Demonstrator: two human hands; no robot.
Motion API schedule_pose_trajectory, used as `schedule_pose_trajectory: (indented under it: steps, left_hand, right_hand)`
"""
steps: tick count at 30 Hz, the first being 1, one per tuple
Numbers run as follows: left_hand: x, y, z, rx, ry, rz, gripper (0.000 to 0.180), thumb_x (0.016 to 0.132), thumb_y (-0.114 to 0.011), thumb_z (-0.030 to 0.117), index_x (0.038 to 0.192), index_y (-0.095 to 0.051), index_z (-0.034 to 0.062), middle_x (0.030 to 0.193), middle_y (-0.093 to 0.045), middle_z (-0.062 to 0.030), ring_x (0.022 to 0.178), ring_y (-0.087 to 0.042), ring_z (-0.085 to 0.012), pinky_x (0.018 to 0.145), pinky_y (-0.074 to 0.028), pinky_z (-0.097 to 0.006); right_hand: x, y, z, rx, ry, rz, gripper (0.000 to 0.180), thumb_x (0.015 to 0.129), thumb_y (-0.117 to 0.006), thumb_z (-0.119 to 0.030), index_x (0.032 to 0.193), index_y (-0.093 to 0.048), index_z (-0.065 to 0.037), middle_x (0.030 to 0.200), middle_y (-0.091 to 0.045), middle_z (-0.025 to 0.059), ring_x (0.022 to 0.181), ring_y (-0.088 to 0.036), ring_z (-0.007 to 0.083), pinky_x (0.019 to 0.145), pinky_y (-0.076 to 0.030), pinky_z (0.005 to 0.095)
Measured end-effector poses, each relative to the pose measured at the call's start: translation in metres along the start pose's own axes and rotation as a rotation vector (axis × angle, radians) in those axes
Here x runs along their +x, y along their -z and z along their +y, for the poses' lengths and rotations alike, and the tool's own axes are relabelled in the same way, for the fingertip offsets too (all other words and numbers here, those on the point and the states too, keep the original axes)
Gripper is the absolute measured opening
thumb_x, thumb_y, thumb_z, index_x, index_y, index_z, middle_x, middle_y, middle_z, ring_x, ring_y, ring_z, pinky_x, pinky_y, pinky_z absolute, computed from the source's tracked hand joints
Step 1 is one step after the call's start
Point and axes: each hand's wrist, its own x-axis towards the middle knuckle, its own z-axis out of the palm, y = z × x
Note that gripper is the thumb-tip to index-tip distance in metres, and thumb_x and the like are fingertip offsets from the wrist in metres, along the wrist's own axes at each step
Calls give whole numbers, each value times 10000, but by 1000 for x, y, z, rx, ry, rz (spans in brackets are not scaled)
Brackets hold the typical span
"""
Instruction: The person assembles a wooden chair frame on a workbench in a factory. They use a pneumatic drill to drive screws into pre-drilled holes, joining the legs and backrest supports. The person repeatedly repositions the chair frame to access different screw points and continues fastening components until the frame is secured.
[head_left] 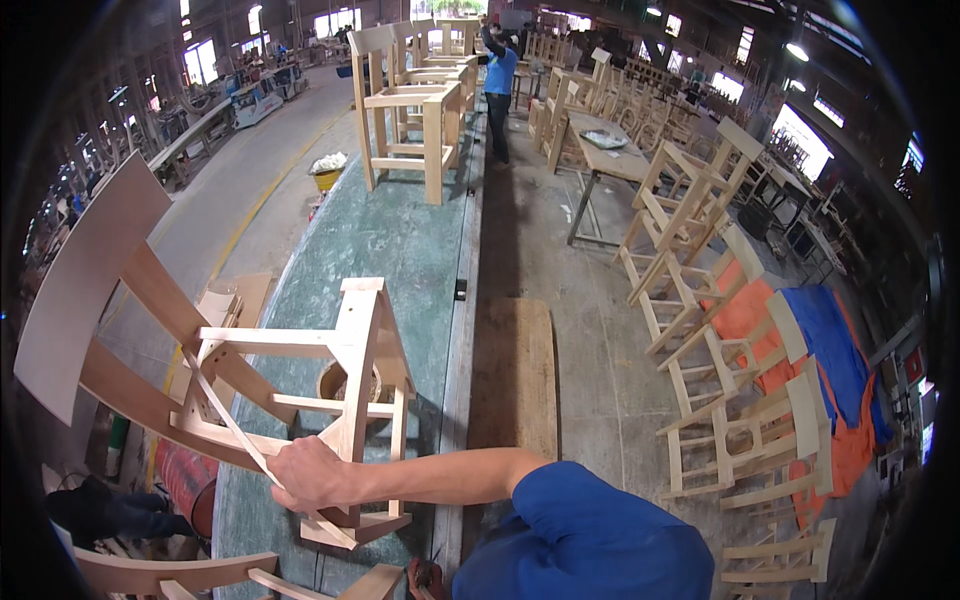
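1. The unfinished wooden chair lay tipped on its side on the long green workbench, its curved backrest pointing off the bench's left edge and its legs toward the person.
2. The right hand reached across from the lower right, forearm running nearly level, and was closed round the nearest chair leg, with a thin pale strip passing up-left from under the fingers.
3. The left hand was out of sight, so the right was the only one at the chair.
4. The chair's long axis ran left to right, crossing the bench's length.
5. Further along the bench stood more chair frames; a row of chairs lined the concrete floor to the right, beside orange and blue tarps.
6. A worker in blue stood far off.
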Motion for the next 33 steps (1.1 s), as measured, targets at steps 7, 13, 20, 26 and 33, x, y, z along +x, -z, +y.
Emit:
schedule_pose_trajectory:
  steps: [7,13,20,26,33]
  left_hand:
    - [17,1,-4,34,47,31,417,814,-769,164,1194,-644,45,894,-688,-98,849,-651,-188,763,-518,-339]
    - [29,4,-6,70,139,123,415,824,-762,175,1199,-642,45,895,-688,-99,851,-651,-191,765,-516,-340]
    - [47,1,-6,155,262,174,414,835,-754,189,1206,-639,44,897,-688,-100,853,-650,-193,767,-515,-342]
    - [54,-1,2,228,375,261,413,845,-747,200,1211,-637,44,899,-688,-101,855,-650,-196,768,-514,-343]
    - [50,-15,10,270,509,357,413,857,-739,214,1218,-634,43,900,-688,-102,858,-649,-199,770,-513,-344]
  right_hand:
    - [-2,3,12,163,-32,88,350,791,-613,-309,738,-603,36,614,-608,230,575,-640,379,554,-498,480]
    - [-37,44,30,685,115,192,286,855,-638,-242,753,-598,23,538,-507,110,428,-479,219,468,-394,376]
    - [-83,108,118,723,-240,427,275,869,-687,-238,807,-670,29,593,-573,-11,526,-504,56,430,-373,269]
    - [-124,74,240,780,-729,269,349,863,-744,-317,793,-669,17,590,-474,-47,574,-417,50,491,-358,278]
    - [-186,-20,338,683,-1080,145,359,847,-763,-386,986,-771,-56,779,-679,-20,730,-549,85,643,-460,304]
